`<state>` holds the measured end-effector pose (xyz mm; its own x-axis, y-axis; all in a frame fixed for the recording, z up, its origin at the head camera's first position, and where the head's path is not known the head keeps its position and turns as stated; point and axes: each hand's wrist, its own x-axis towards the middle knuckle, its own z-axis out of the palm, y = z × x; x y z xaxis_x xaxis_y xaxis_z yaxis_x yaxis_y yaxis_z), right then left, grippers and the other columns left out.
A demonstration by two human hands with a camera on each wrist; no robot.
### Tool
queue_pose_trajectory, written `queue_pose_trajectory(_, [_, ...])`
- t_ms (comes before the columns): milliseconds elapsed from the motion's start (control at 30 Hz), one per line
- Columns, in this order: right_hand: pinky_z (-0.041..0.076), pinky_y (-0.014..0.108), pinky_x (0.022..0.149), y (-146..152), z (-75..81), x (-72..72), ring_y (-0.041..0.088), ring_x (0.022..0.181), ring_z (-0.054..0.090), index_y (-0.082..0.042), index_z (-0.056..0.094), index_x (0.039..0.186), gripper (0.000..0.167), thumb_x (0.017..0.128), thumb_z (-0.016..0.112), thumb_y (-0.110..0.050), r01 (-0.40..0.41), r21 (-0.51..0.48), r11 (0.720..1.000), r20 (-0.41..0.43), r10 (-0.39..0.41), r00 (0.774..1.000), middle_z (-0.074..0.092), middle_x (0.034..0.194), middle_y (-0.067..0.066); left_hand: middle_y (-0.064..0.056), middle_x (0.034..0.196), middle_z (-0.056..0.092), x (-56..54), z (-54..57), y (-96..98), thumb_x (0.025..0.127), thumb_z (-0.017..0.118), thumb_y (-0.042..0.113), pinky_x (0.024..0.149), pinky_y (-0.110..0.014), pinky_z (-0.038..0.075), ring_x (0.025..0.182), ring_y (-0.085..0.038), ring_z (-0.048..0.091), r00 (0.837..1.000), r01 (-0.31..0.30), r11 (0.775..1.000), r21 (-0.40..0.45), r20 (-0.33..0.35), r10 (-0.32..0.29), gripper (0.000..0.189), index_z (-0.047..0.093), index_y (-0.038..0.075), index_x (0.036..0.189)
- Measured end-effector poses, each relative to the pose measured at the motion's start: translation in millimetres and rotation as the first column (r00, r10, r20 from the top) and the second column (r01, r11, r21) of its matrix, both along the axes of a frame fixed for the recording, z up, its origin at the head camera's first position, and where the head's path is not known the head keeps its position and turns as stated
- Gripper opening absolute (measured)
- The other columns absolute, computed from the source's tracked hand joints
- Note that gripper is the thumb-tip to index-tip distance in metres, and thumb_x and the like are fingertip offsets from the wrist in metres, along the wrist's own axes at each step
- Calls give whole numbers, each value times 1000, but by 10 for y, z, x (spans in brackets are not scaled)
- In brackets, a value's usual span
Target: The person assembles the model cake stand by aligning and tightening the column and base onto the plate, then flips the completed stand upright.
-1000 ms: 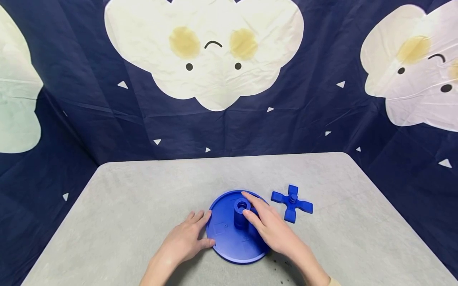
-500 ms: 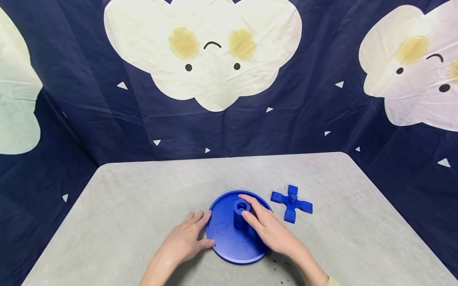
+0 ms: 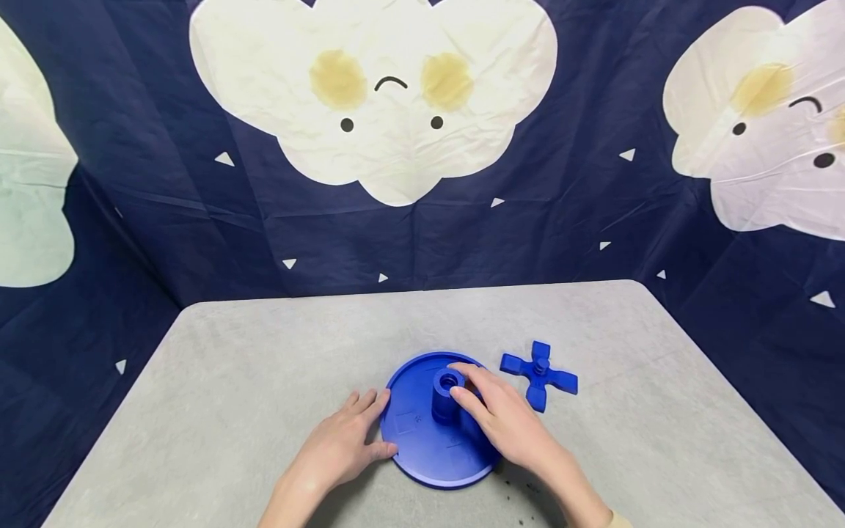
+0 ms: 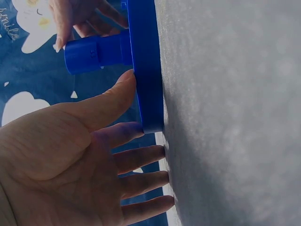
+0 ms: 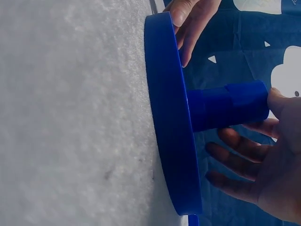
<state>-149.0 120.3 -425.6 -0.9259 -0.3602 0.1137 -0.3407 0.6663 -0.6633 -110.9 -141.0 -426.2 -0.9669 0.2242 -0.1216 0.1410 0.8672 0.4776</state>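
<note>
A round blue base with a raised rim (image 3: 422, 456) lies flat on the table. From its middle rises an upright blue tube (image 3: 443, 405), hollow at the top, with a wider upper section in the right wrist view. My left hand (image 3: 342, 440) rests against the base's left edge. Its thumb touches the rim and its fairly straight fingers reach along the side, some touching the table. The right hand (image 3: 515, 424) pinches the tube's top between thumb and index finger. Its other fingers are loosely bent beside the tube, as the right wrist view shows.
A blue four-armed cross piece (image 3: 539, 372) with a short threaded-looking stub facing up lies right of the base, behind the right hand. Small dark specks (image 3: 521, 521) mark the grey table (image 3: 277, 352) near the right wrist. A dark blue cloth (image 3: 370, 238) with clouds hangs behind.
My right index fingertip has come slightly nearer, closer in against the tube's top, and the hand has shifted a little. The left hand, base and cross piece stay in place.
</note>
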Motion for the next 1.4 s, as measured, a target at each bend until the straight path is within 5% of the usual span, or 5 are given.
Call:
queue_pose_trajectory(233, [39,51,123,-15,5,-5,16,150,44,-49,37,153,47,107,40,-58,-52,-95,994,143,65,987,44,161,-12,-22,157,48,-2,-3,-3,85,80,43,116,-67,38,149,-50,38,1000,-2,1000,-4,5,2,81,50,9,153])
queue_pose_trajectory(700, [36,56,124,-25,-22,-7,19,152,41,-51,38,150,45,106,42,-59,-51,-157,986,198,82,977,43,162,-10,-22,157,48,-3,-1,1,86,80,42,117,-67,37,149,-49,38,1000,-2,1000,-4,15,2,81,50,9,153])
queue_pose_trajectory(1033, [51,47,110,4,-5,3,12,129,61,-34,55,145,44,106,47,-53,-1,-44,999,45,3,999,64,139,-10,-22,158,48,2,-1,-1,86,80,42,116,-67,37,150,-49,38,1000,-2,1000,-1,16,2,81,50,9,153])
queue_pose_trajectory(1267, [43,53,119,-7,23,6,18,146,49,-50,41,150,46,105,45,-60,-35,-96,995,158,50,986,49,158,-10,-21,158,48,-1,-3,1,86,80,43,116,-67,37,150,-49,37,1000,-4,1000,-1,16,4,81,49,9,153])
queue_pose_trajectory(1400, [49,48,113,-5,11,1,15,136,58,-47,44,148,45,105,46,-59,-38,-98,995,150,52,987,58,148,-10,-22,158,48,-1,-7,-1,86,80,43,117,-67,37,150,-49,38,1000,-3,1000,0,14,3,81,49,9,153])
